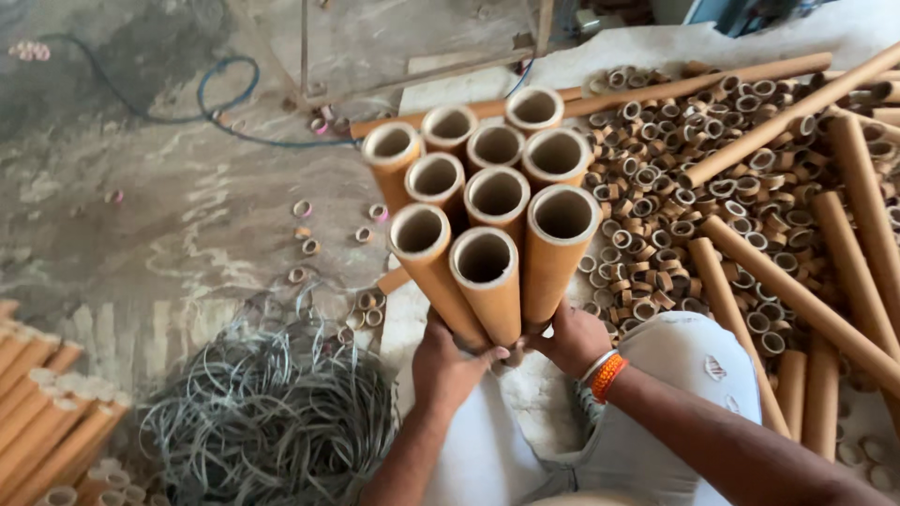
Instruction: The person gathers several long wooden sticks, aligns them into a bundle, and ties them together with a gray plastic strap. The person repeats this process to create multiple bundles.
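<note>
Holding a bunch of brown cardboard tubes (487,201) up off the floor, the person grips them from below. The left hand (450,361) and right hand (572,339) are both clenched around the bottom ends. Nine tubes are gathered so far. More long tubes (797,290) and lots of little cut rings (675,178) lie on the floor nearby. A pile of grey strips (272,412) sits by the knee.

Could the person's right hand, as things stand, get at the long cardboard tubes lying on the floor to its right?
Probably not yet: the right hand and the left hand both grip the bundle of tubes. The long tubes lie unobstructed beside the raised knee.
</note>
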